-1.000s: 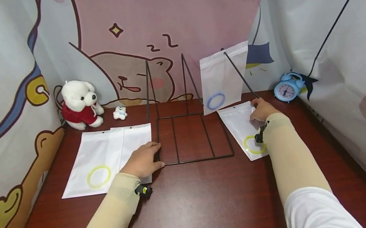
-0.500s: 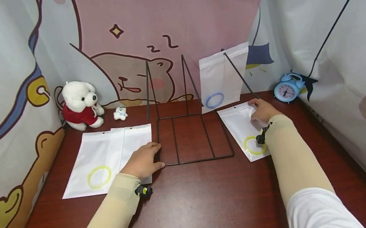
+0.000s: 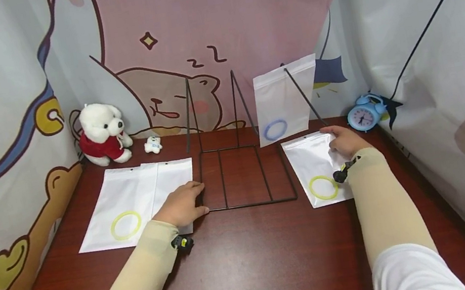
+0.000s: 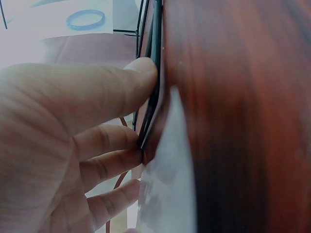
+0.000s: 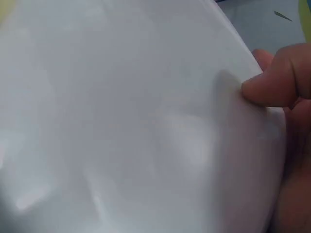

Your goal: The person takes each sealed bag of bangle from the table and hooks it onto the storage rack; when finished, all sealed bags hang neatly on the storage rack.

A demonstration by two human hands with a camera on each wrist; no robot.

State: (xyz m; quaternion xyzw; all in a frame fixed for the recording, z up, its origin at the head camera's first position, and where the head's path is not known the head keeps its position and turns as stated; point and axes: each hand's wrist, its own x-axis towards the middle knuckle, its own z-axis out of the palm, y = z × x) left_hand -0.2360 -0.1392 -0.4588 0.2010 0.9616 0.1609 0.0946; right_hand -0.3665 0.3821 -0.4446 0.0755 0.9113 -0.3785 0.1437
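Note:
My right hand point(image 3: 347, 141) pinches the upper right corner of a white zip bag point(image 3: 313, 154) marked with a yellow ring point(image 3: 324, 187). The right wrist view shows the thumb on this bag's glossy face point(image 5: 141, 107) with fingers behind it. At the front left corner of a black wire rack point(image 3: 247, 205), my left hand point(image 3: 181, 205) holds the frame, its thumb on the bar point(image 4: 154, 87) and fingertips against the other side. A similar bag with a blue ring point(image 3: 275, 129) hangs from the rack's right arm point(image 3: 304, 97).
Two overlapping white bags lie left of the rack, the nearer-left bag point(image 3: 105, 212) carrying a yellow ring. Behind them sit a plush bear point(image 3: 102, 133) in red and a tiny white bear point(image 3: 152, 144). A blue alarm clock point(image 3: 364, 112) stands back right.
My right hand has shifted right and slightly nearer, pulling the pinched bag along. The hanging bag sways slightly. My left hand stays put on the rack.

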